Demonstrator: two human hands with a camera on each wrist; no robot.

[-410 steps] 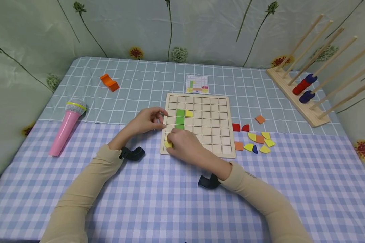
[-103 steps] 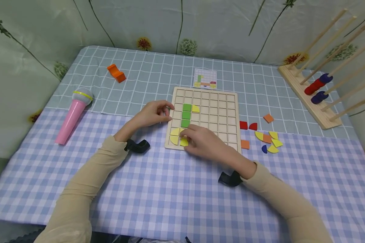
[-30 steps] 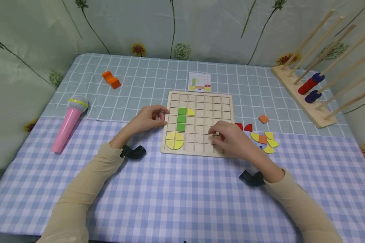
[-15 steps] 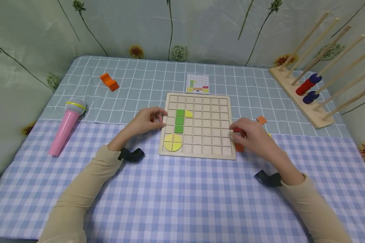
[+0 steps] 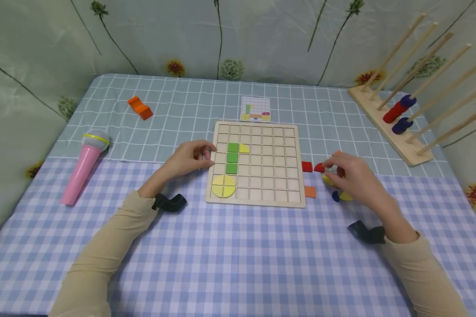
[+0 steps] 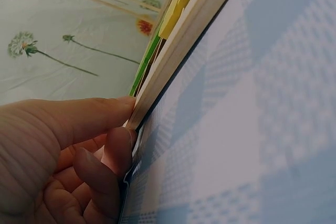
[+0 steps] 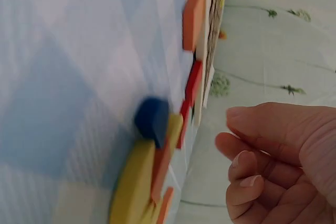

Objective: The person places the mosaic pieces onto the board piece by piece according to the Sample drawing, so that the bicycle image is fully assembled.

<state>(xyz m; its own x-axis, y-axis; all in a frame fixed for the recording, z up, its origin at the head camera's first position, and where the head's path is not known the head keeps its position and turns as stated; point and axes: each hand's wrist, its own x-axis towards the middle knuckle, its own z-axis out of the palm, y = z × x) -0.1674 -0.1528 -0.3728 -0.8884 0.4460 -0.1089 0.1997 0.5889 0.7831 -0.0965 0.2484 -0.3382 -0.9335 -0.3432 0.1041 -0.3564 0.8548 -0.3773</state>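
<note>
A wooden grid board (image 5: pixel 267 163) lies mid-table. My left hand (image 5: pixel 186 157) rests at its left edge; in the left wrist view, the thumb touches the board's side. Set in the grid are several green squares (image 5: pixel 232 157), one yellow piece (image 5: pixel 243 148) and a yellow circle (image 5: pixel 224 186) made of quarter pieces. Over the loose pieces on the right hovers my right hand (image 5: pixel 355 174), its fingers loosely bent around nothing. Below it are a red quarter piece (image 5: pixel 319 167), a dark blue half-round (image 5: pixel 336 196) and yellow pieces (image 5: pixel 346 197), partly hidden in the head view.
A red square (image 5: pixel 307 167) and an orange square (image 5: pixel 310 191) lie by the board's right edge. Behind the board is a pattern card (image 5: pixel 255 109). A pegged wooden stand (image 5: pixel 392 127) stands far right. At left are a pink toy microphone (image 5: pixel 83 167) and an orange block (image 5: pixel 140 108).
Since the oldest frames, my right hand has left the lower-left cells, where the yellow circle is now whole. It has moved right, past the board, over the loose pieces. The left hand stays put.
</note>
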